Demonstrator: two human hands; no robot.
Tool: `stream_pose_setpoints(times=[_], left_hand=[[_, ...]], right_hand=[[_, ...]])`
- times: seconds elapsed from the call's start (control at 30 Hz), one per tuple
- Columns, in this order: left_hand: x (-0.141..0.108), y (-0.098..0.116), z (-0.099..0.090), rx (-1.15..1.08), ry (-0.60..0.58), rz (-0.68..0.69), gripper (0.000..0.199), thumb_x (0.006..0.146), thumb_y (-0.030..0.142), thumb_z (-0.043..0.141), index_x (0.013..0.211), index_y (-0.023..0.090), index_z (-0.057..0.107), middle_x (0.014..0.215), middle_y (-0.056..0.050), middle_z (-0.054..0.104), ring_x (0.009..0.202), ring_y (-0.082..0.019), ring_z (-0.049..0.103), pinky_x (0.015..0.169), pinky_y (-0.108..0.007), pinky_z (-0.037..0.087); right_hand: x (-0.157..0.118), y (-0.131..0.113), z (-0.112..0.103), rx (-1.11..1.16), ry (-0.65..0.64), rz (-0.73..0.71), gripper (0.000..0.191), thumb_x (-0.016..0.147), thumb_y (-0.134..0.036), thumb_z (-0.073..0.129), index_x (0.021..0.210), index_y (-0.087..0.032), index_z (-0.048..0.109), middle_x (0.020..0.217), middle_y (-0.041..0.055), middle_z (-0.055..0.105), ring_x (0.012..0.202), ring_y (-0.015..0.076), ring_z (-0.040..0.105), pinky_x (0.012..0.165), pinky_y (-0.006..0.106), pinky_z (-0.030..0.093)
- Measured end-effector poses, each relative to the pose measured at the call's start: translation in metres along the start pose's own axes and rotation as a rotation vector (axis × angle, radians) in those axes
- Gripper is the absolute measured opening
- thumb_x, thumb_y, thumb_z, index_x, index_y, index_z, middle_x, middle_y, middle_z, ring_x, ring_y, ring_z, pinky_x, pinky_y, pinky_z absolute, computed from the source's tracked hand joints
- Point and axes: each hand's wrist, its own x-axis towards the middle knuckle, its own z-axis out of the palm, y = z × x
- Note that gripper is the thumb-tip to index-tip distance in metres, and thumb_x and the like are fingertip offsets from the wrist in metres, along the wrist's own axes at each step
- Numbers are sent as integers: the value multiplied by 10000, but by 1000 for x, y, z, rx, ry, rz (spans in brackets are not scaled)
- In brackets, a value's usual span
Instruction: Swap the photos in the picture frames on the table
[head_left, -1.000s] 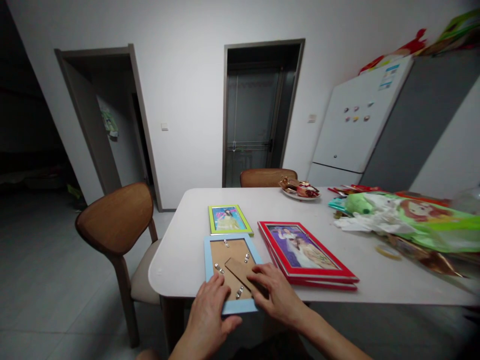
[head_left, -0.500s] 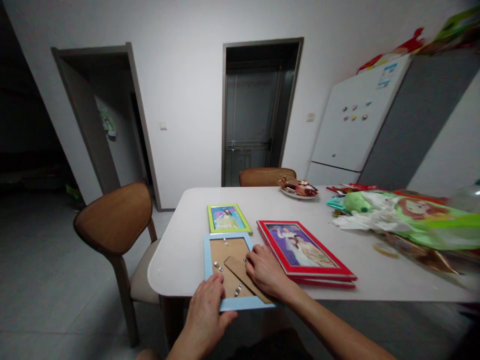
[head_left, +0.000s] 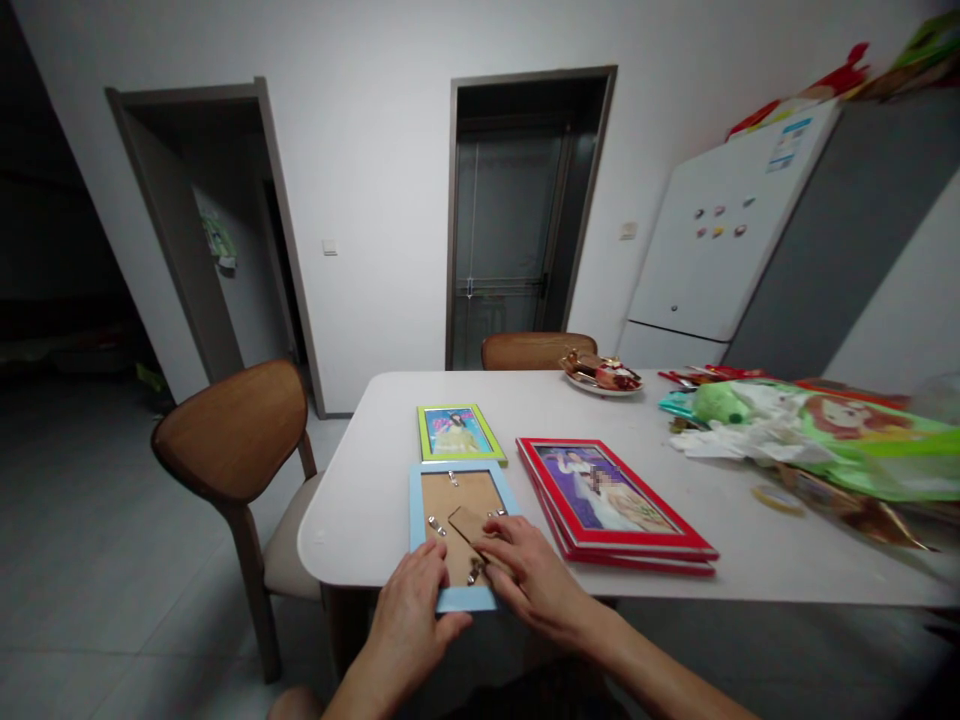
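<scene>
The face-down frame (head_left: 469,490) lies along the desk's (head_left: 352,500) near edge. Relative to that frame, a face-up frame (head_left: 459,434) lies just behind; a frame stack (head_left: 611,500), right; a bag (head_left: 870,435), farther right; a plate (head_left: 616,391), behind and right; one chair (head_left: 232,430), left; another chair (head_left: 529,350), well behind; a refrigerator (head_left: 690,270), far behind, right.

Bare left grip (head_left: 411,602), right grip (head_left: 529,574) and forearms (head_left: 645,655); dark, shadowed clothing (head_left: 536,702)
</scene>
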Motion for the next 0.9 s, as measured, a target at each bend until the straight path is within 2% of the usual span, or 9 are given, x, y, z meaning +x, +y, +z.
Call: stream_pose_setpoints(times=[0.07, 0.13, 0.27, 0.37, 0.5, 0.63, 0.73, 0.9], left_hand=[[0, -2, 2, -2, 7, 8, 278, 625, 246, 629, 885, 171, 567, 1210, -95, 491, 1152, -227, 394, 964, -380, 318], [0, -4, 3, -5, 14, 10, 317, 621, 241, 631, 923, 170, 563, 1210, -94, 491, 1151, -227, 396, 963, -383, 321], [1, -6, 5, -19, 26, 15, 424, 600, 231, 647, 1006, 179, 535, 1207, -86, 495, 1153, -230, 395, 961, -389, 328], [1, -6, 5, -30, 29, 17, 392, 592, 215, 653, 969, 185, 551, 1196, -80, 504, 1148, -233, 399, 959, -390, 333], [1, -7, 7, -30, 35, 24, 386, 596, 191, 648, 969, 189, 547, 1164, -82, 526, 1135, -237, 413, 956, -411, 335], [0, -8, 8, -19, 35, 27, 480, 589, 175, 656, 1046, 162, 507, 1165, -109, 517, 1130, -242, 416, 956, -416, 336], [0, -8, 8, -29, 35, 31, 475, 584, 174, 661, 1035, 161, 513, 1154, -110, 523, 1120, -243, 423, 954, -415, 339], [-1, -10, 7, -70, 52, 35, 504, 595, 171, 647, 1072, 184, 487, 1170, -98, 514, 1125, -244, 419, 952, -435, 337]], right_hand=[[-5, -11, -2, 48, -69, -69, 241, 747, -214, 457, 938, -266, 595, 978, 44, 505, 932, 180, 426, 800, 320, 343], [-7, -17, -4, 64, -102, -71, 214, 742, -222, 475, 898, -276, 612, 965, 39, 510, 933, 186, 425, 803, 331, 341], [-8, -17, -4, 66, -95, -41, 202, 754, -225, 467, 868, -270, 627, 980, 42, 514, 947, 189, 422, 808, 335, 338], [-6, -14, -3, 74, -101, -42, 210, 754, -226, 467, 896, -271, 616, 982, 39, 518, 941, 185, 423, 802, 326, 338], [9, -12, 5, 78, -80, -31, 289, 780, -208, 417, 1034, -234, 553, 977, 50, 527, 919, 174, 426, 801, 310, 328], [36, -13, 17, 5, -92, -9, 259, 792, -208, 397, 983, -214, 572, 931, 51, 529, 891, 171, 421, 780, 300, 311], [51, -14, 23, -52, -116, -3, 238, 794, -224, 400, 950, -210, 580, 915, 52, 520, 884, 173, 407, 762, 296, 300], [56, -16, 25, -92, -182, -23, 183, 766, -211, 447, 885, -217, 587, 932, 41, 506, 889, 174, 386, 741, 288, 285]])
